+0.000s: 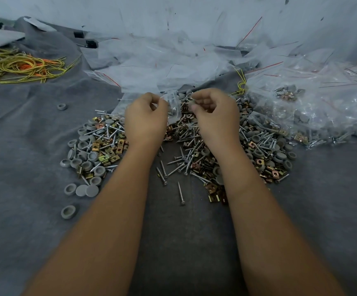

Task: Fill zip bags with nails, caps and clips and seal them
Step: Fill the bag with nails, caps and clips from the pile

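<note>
My left hand [146,118] pinches the top edge of a small clear zip bag [174,107] that hangs between my hands with a few parts inside. My right hand [215,112] pinches a grey cap [192,102] at the bag's mouth. Under both hands spreads a heap of silver nails [181,165], grey round caps [87,159] and brass-coloured clips [212,186] on a grey cloth [23,146].
Empty zip bags with red seal lines [151,63] lie piled behind the heap. Filled bags [305,107] are stacked at the right. Yellow and orange wire ties [21,66] lie at the far left. Loose caps [68,211] sit at the near left.
</note>
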Available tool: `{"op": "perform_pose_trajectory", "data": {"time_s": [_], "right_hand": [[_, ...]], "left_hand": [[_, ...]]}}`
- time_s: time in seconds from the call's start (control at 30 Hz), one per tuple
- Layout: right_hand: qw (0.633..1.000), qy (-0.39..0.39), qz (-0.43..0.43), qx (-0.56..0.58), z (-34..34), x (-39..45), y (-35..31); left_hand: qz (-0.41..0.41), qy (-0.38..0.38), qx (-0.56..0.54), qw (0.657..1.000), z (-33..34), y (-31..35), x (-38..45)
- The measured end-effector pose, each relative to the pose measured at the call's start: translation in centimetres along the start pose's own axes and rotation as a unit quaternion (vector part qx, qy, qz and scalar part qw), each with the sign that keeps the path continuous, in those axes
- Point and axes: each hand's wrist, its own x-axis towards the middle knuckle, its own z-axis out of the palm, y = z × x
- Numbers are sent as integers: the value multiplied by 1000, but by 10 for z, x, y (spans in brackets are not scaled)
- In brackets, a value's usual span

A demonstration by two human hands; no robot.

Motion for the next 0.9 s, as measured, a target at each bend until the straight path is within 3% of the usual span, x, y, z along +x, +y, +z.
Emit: {"op": "perform_pose_trajectory", "data": {"time_s": [0.17,0.33,0.5,0.6,0.7,0.8,0.9], "right_hand": [[998,-32,-49,-20,3,-3,-1],[961,-145,-85,-220,11,-5,9],[972,-95,-113,-181,3,-7,3],[981,-22,-76,-175,-8,0,4],[975,18,17,-222,-23,16,16],[970,-11,70,-231,-29,33,24],[956,-70,52,-280,-26,49,26]], "left_hand": [[15,-34,-10,999,4,1,-3],[6,-45,-13,999,4,2,-3],[7,-18,-25,999,3,1,-1],[1,1,-29,1000,4,-1,1],[-1,-4,-21,1000,6,0,0],[-11,-12,-26,1000,7,0,0],[-10,-18,-26,999,7,-1,0]]}}
